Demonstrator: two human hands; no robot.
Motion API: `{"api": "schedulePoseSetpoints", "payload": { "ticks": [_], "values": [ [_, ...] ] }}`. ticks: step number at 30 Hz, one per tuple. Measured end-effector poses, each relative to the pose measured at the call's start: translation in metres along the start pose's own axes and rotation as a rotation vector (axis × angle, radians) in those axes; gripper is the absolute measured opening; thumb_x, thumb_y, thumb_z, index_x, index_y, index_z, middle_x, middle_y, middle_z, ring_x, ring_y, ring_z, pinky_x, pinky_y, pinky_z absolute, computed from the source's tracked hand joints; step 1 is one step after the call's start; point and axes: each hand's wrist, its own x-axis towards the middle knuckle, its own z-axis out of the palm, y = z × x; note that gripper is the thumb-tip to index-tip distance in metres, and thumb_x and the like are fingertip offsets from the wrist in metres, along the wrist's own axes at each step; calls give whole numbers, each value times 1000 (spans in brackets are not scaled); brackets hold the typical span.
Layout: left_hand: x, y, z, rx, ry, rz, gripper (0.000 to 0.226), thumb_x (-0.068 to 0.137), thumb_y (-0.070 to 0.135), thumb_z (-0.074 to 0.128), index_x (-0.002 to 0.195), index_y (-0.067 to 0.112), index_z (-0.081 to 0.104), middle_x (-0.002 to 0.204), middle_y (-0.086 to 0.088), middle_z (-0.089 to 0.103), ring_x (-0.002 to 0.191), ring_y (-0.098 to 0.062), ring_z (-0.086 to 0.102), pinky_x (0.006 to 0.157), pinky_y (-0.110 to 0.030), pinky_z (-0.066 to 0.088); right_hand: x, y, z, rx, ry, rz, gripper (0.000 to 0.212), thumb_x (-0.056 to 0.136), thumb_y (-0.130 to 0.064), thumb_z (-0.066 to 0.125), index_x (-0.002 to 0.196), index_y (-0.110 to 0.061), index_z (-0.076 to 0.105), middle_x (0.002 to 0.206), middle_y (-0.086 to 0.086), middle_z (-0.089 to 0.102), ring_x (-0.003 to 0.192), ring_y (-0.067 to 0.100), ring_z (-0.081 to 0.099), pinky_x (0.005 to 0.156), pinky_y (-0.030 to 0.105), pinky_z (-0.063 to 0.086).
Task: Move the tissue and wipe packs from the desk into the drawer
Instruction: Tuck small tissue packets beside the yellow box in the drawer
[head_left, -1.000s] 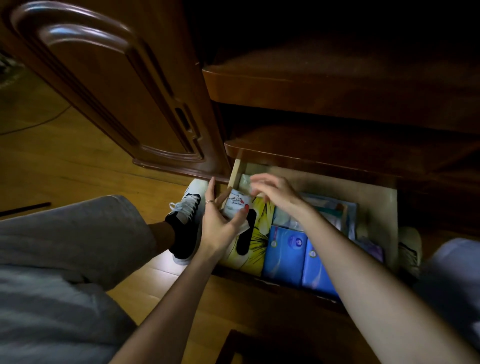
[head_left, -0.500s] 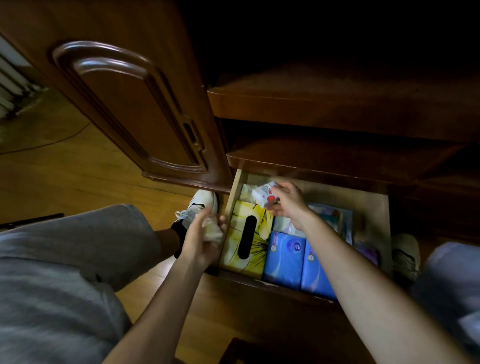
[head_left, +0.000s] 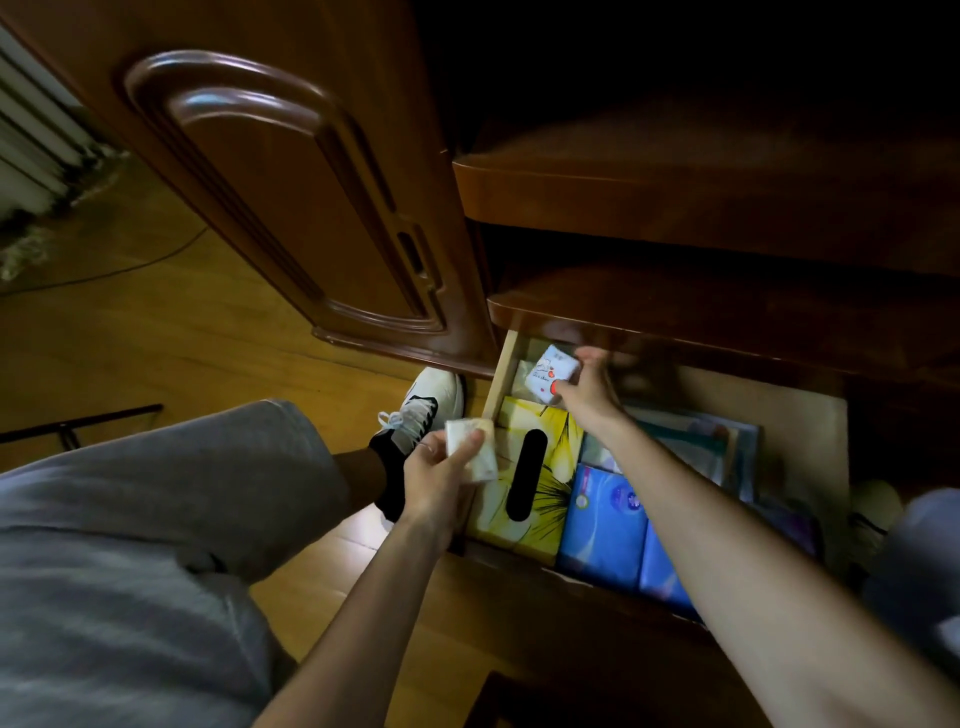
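My right hand (head_left: 589, 387) pinches a small white tissue pack (head_left: 550, 375) with red marks on it, holding it at the far left corner of the open drawer (head_left: 800, 431), just under the dark wooden edge above. My left hand (head_left: 441, 475) grips a second small pale pack (head_left: 470, 447), thumb across its face, at the drawer's left wall near the front. Inside the drawer, along the left wall, lies a yellow tissue box (head_left: 535, 467) with a long black oval opening in its top. Just beside it to the right, at the front edge, sit two blue packs (head_left: 605, 525) side by side, partly crossed by my right forearm. Behind them, toward the back of the drawer, lie more flat pale packs (head_left: 722, 441), too dim to tell apart. To the left of the drawer stands a dark wooden cabinet door (head_left: 291, 182) with a raised arched panel. Below it my foot in a black and white sneaker (head_left: 421, 415) rests on the wooden floor (head_left: 156, 338), close to the drawer's left wall. My leg in grey shorts (head_left: 156, 519) fills the lower left.
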Motion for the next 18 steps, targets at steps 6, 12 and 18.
{"api": "schedulePoseSetpoints", "payload": {
  "ticks": [6,12,18],
  "values": [
    [11,1,5,-23,25,-49,19,91,17,71,106,6,69,95,-15,77,80,-22,74,67,-31,59,14,0,26,-548,11,-179,47,87,-30,71,131,-30,55,130,6,59,122,33,49,99,46,39],
    [22,1,10,-40,49,-36,25,89,7,67,114,9,69,98,-14,76,85,-25,74,69,-33,60,22,2,14,-785,-82,-128,64,84,-61,61,144,-43,45,145,1,48,132,31,33,102,46,23],
    [23,-2,23,56,68,226,34,85,14,79,110,3,61,99,-21,73,93,-33,72,84,-47,56,-9,-1,-10,-478,105,-209,45,84,-54,55,127,-40,61,127,-7,64,128,25,47,107,44,35]
  ]
}}
